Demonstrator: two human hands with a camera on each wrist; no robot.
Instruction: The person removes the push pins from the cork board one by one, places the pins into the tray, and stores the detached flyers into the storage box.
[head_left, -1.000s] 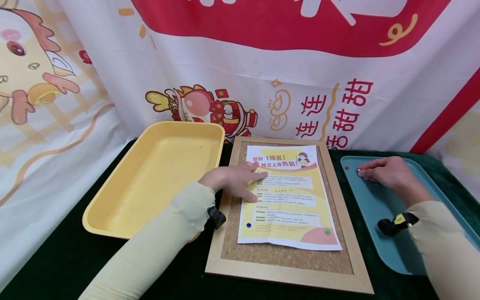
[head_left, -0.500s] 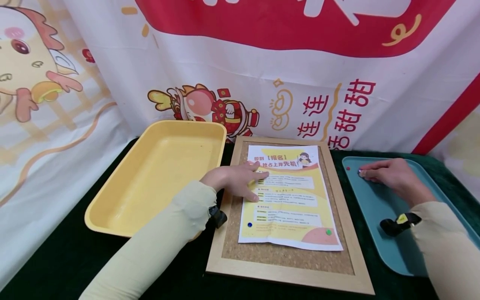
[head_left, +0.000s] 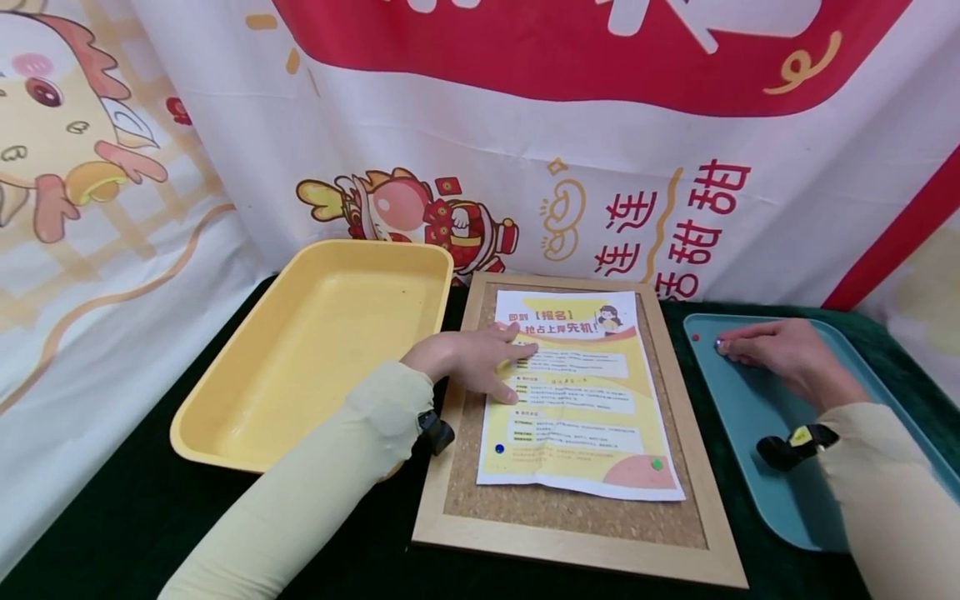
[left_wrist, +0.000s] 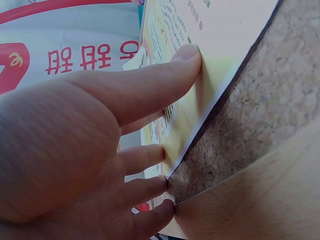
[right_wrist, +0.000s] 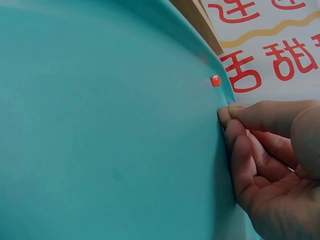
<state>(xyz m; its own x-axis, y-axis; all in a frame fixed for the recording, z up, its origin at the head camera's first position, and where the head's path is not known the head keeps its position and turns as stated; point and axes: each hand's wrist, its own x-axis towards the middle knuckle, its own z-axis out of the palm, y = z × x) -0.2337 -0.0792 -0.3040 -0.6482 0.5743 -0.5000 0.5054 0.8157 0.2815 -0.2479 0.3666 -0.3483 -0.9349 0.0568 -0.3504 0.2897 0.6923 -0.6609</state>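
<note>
My left hand (head_left: 476, 358) rests with spread fingers on the upper left of a yellow and white printed sheet (head_left: 566, 417), which lies on a wood-framed corkboard (head_left: 577, 521). A blue thumbtack (head_left: 499, 449) sits at the sheet's lower left and a green thumbtack (head_left: 657, 464) at its lower right. Over the far end of the blue tray (head_left: 780, 417), my right hand (head_left: 787, 354) pinches a small purple thumbtack (right_wrist: 232, 103) between thumb and forefinger, mostly hidden by the fingertips. A red thumbtack (right_wrist: 216, 80) lies in the tray close to those fingertips.
A yellow tray (head_left: 183, 417) stands left of the corkboard, partly under my left forearm. Dark green cloth (head_left: 337, 550) covers the table. Behind everything hangs a printed white and red fabric backdrop (head_left: 480, 125).
Both hands stay almost where they were. The head view has shifted very slightly, and the right hand keeps its pinch at the tray's far end.
</note>
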